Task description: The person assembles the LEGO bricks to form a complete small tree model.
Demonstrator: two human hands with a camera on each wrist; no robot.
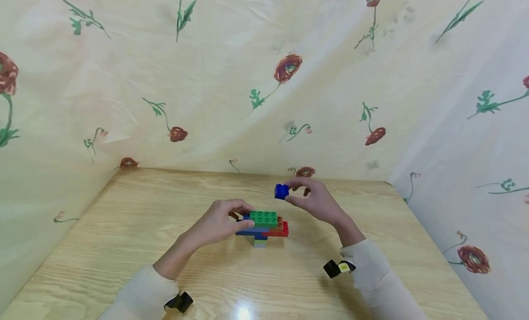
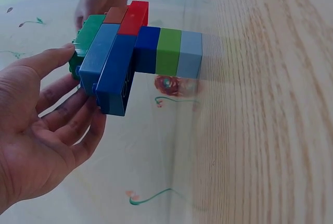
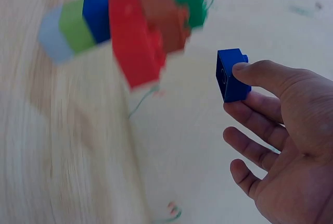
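Note:
My right hand [image 1: 317, 201] pinches a small dark blue toy brick [image 3: 232, 75] between thumb and fingers, raised above and to the right of a brick build. My left hand [image 1: 216, 222] holds that build at its left end, thumb by the green brick [image 1: 263, 218] on top and fingers round the far side. Under the green brick lie a medium blue brick [image 2: 99, 52] and a brown brick [image 2: 115, 15]. Below those come a dark blue brick [image 2: 115, 78] and a red brick [image 1: 285, 228]. A narrow column of dark blue, lime green [image 2: 168, 52] and pale blue [image 2: 191, 53] bricks carries them.
The build stands on a light wood-grain table [image 1: 136, 219]. A pale cloth [image 1: 223, 58] with red flowers hangs along the back and sides. Black wrist devices with small boxes [image 1: 332, 268] sit at both sleeves.

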